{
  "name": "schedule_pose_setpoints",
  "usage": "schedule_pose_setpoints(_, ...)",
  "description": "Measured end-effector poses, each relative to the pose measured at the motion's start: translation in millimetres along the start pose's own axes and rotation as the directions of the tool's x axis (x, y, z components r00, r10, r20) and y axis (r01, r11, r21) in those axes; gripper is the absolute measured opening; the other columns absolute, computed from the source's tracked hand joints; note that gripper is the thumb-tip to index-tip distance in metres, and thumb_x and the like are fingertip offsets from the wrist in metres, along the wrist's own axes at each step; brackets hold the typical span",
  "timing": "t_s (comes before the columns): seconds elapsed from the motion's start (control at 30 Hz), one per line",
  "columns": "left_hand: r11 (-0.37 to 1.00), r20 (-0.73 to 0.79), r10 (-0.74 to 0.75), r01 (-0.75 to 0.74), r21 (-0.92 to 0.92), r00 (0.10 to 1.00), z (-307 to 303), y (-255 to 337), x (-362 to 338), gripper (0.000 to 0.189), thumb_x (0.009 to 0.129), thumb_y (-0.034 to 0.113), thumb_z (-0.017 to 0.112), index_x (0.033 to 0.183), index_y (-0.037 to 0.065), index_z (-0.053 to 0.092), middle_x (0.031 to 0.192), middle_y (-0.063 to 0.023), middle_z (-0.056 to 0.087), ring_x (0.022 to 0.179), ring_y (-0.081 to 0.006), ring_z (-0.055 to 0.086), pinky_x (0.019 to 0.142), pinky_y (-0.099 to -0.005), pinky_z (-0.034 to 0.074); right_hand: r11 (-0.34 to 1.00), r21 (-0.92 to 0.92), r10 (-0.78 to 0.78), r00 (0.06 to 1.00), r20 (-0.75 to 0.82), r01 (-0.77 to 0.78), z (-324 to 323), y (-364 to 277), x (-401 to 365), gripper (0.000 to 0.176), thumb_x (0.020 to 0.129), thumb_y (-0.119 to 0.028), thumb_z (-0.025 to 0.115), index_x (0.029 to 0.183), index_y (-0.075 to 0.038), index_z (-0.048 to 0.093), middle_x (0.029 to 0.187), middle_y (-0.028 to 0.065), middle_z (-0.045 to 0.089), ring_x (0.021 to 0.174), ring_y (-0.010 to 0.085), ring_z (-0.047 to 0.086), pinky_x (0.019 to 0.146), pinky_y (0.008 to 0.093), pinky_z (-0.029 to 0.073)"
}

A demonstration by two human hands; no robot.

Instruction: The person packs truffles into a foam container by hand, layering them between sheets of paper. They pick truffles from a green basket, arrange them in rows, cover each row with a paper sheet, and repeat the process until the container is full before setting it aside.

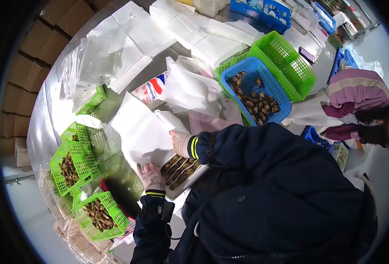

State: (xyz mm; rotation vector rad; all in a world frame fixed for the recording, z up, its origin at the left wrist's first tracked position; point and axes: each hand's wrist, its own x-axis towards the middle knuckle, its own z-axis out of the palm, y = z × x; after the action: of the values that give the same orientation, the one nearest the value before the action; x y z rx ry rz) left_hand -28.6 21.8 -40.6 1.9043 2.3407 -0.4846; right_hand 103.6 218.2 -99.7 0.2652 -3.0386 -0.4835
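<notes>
A shallow white tray [193,181] holds rows of brown, mottled round pieces [179,170] parted by pale strips. White paper [142,127] covers the tray's far part and reaches beyond it. My left hand [151,177], in a thin pale glove, lies at the tray's left edge on the paper's near edge, its fingers apart. At the tray's right side my right hand [181,143] is closed at the paper's edge, thumb and fingers together. Part of the tray is hidden under the paper and my sleeve.
Green baskets [111,210] with brown pieces stand at the left. A blue basket [258,66] of similar pieces sits beside an unfilled green one [287,57]. White sheets [128,35] lie at the back. A co-worker in purple sleeves [357,88] is at the right.
</notes>
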Motion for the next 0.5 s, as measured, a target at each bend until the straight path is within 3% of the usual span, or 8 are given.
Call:
schedule_pose_setpoints(0.07, 0.999, -0.066, 0.031, -0.029, 0.035, 0.997, 15.2, -2.3, -0.6, 0.035, 0.076, 0.044, 0.061, 0.093, 0.014, 0.063, 0.108, -0.0068, 0.053, 0.114, -0.0255, 0.043, 0.111, -0.0581, 0.014, 0.822, -0.564, -0.056, 0.997, 0.058, 0.079, 15.4, -5.3, 5.9, 0.044, 0.091, -0.033, 0.043, 0.054, -0.016, 0.06, 0.052, 0.0023, 0.057, 0.058, 0.022, 0.055, 0.08, 0.0364, 0.04)
schedule_pose_setpoints(0.13, 0.988, -0.204, -0.011, 0.042, 0.151, 0.979, 27.5, -3.4, 2.9, 0.038, 0.07, 0.045, 0.065, 0.092, 0.014, 0.064, 0.112, -0.0062, 0.055, 0.114, -0.0261, 0.044, 0.111, -0.0561, 0.018, -0.254, -0.945, -0.033, 0.975, 0.22, 0.204, 23.1, -7.5, 14.2, 0.05, 0.097, -0.041, 0.036, 0.057, -0.018, 0.055, 0.049, 0.0023, 0.053, 0.053, 0.0191, 0.052, 0.068, 0.0325, 0.043)
schedule_pose_setpoints(0.17, 0.987, -0.2, -0.006, 0.037, 0.154, 0.98, 32.7, -3.8, 1.1, 0.038, 0.07, 0.045, 0.065, 0.092, 0.014, 0.064, 0.112, -0.0062, 0.055, 0.114, -0.0261, 0.044, 0.111, -0.0561, 0.018, -0.249, -0.946, -0.03, 0.975, 0.22, 0.206, 27.5, -11.8, 15.7, 0.05, 0.097, -0.041, 0.036, 0.057, -0.018, 0.055, 0.049, 0.0023, 0.053, 0.053, 0.0191, 0.052, 0.068, 0.0325, 0.043)
schedule_pose_setpoints(0.2, 0.996, -0.103, -0.043, 0.05, 0.067, 0.994, 14.2, -0.1, 1.9, 0.037, 0.068, 0.044, 0.067, 0.091, 0.015, 0.064, 0.112, -0.0059, 0.054, 0.114, -0.0261, 0.045, 0.111, -0.0552, 0.018, 0.602, -0.762, -0.042, 0.963, 0.268, 0.238, 7.3, -6.2, 17.1, 0.042, 0.095, -0.038, 0.04, 0.066, -0.017, 0.063, 0.063, 0.0025, 0.061, 0.066, 0.0197, 0.056, 0.077, 0.0346, 0.04)
schedule_pose_setpoints(0.23, 0.997, -0.002, -0.072, 0.072, -0.019, 0.997, -1.3, 2.6, 2.3, 0.038, 0.066, 0.043, 0.069, 0.091, 0.015, 0.063, 0.113, -0.0056, 0.054, 0.114, -0.0261, 0.045, 0.111, -0.0543, 0.018, 0.996, 0.001, -0.087, 0.954, 0.286, 0.09, 1.7, -5.8, 17.2, 0.037, 0.093, -0.034, 0.044, 0.075, -0.016, 0.071, 0.076, 0.0027, 0.068, 0.078, 0.0203, 0.06, 0.087, 0.0366, 0.038)
schedule_pose_setpoints(0.37, 0.986, 0.116, -0.119, 0.131, -0.101, 0.986, -20.6, 4.9, 4.8, 0.038, 0.065, 0.034, 0.073, 0.095, 0.014, 0.061, 0.109, -0.006, 0.056, 0.109, -0.0245, 0.049, 0.111, -0.0548, 0.02, 0.535, -0.844, 0.179, 0.981, 0.069, -0.038, 40.8, -30.8, 18.6, 0.046, 0.097, -0.034, 0.034, 0.059, -0.018, 0.055, 0.05, 0.001, 0.052, 0.061, 0.0187, 0.055, 0.082, 0.0296, 0.038)
schedule_pose_setpoints(0.4, 0.986, 0.098, -0.125, 0.134, -0.099, 0.987, -19.2, 5.8, 4.6, 0.035, 0.064, 0.033, 0.074, 0.093, 0.016, 0.061, 0.104, -0.0047, 0.058, 0.106, -0.0242, 0.051, 0.112, -0.0534, 0.019, 0.984, -0.153, -0.052, 0.97, 0.238, 0.09, -38.5, 10.8, 3.1, 0.044, 0.097, -0.033, 0.034, 0.062, -0.019, 0.058, 0.052, 0.0001, 0.054, 0.062, 0.0193, 0.056, 0.076, 0.029, 0.042)
schedule_pose_setpoints(0.5, 0.985, 0.051, -0.116, 0.121, -0.12, 0.992, -16.4, 7.7, 1.4, 0.03, 0.065, 0.029, 0.074, 0.09, 0.018, 0.062, 0.091, -0.0027, 0.063, 0.102, -0.0226, 0.055, 0.113, -0.0536, 0.017, 0.865, -0.472, -0.042, 0.961, 0.273, 0.172, 70.9, -43.3, 28.0, 0.039, 0.094, -0.031, 0.04, 0.065, -0.018, 0.063, 0.058, 0.0, 0.06, 0.063, 0.0206, 0.057, 0.076, 0.0357, 0.044)
